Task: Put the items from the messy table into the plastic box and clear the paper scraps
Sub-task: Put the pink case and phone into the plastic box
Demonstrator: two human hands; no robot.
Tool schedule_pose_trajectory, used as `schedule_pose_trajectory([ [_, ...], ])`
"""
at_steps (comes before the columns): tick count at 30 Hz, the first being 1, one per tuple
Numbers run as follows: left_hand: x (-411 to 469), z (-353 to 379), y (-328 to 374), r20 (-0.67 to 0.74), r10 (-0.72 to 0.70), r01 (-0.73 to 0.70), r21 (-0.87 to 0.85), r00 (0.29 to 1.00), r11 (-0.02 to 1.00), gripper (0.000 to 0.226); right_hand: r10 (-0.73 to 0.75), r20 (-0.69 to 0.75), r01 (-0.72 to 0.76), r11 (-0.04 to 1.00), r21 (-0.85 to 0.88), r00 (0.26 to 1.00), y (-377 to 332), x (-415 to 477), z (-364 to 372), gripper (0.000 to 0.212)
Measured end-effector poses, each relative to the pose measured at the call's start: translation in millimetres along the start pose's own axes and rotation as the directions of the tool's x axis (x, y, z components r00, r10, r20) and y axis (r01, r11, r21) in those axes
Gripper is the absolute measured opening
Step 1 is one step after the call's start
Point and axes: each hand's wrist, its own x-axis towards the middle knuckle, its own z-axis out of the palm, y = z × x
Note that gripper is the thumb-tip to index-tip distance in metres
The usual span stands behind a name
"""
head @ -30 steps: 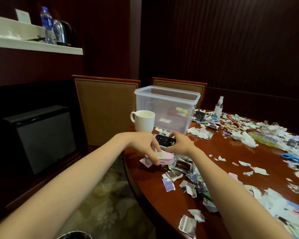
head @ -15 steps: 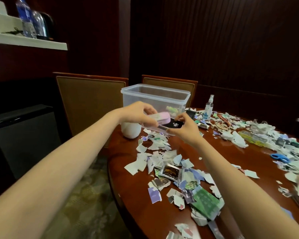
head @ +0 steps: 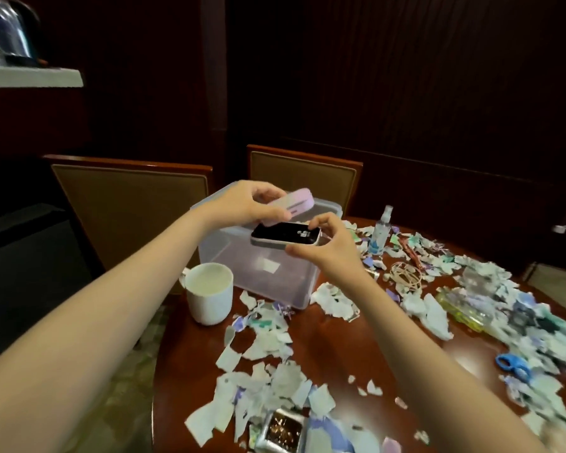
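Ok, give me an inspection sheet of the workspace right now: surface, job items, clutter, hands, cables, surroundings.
Surface: round dark wooden table, littered with paper scraps.
Job's things: clear plastic box open at far left; pink case and black device held above it.
Clutter: white mug, spray bottle, rubber bands, blue scissors.
Hands: left hand grips pink case; right hand pinches black device.
Cables: nothing seen.
Surroundings: two chairs behind table; shelf upper left.

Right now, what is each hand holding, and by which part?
The left hand has its grip on the left end of a pink case; the right hand pinches a black device at its right end.
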Motion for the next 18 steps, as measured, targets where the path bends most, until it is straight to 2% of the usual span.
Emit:
schedule_pose_trajectory([
  [2,9.4,-7.1,11.0,0.020,-0.046,0.045,0.043,0.999,0.998,0.038,0.035,0.002,-0.035,0.999,-0.006,0.999,-14.4,11.4,-6.6,0.041],
  [6,21.2,-22.7,33.7,0.067,-0.123,0.119,0.064,0.990,0.991,0.032,0.127,0.035,-0.128,0.991,0.043,0.991,-36.5,28.2,-17.9,0.042],
  [10,29.3,-31.4,43.4,0.124,-0.179,0.162,0.138,0.976,0.977,0.043,0.173,0.073,-0.178,0.982,0.069,0.982,-47.6,42.4,-24.6,0.046],
  [18,59.0,-52.1,4.8,0.210,-0.247,0.200,0.222,0.946,0.954,0.052,0.294,0.103,-0.305,0.944,0.127,0.950,-32.2,83.3,-0.2,0.052],
])
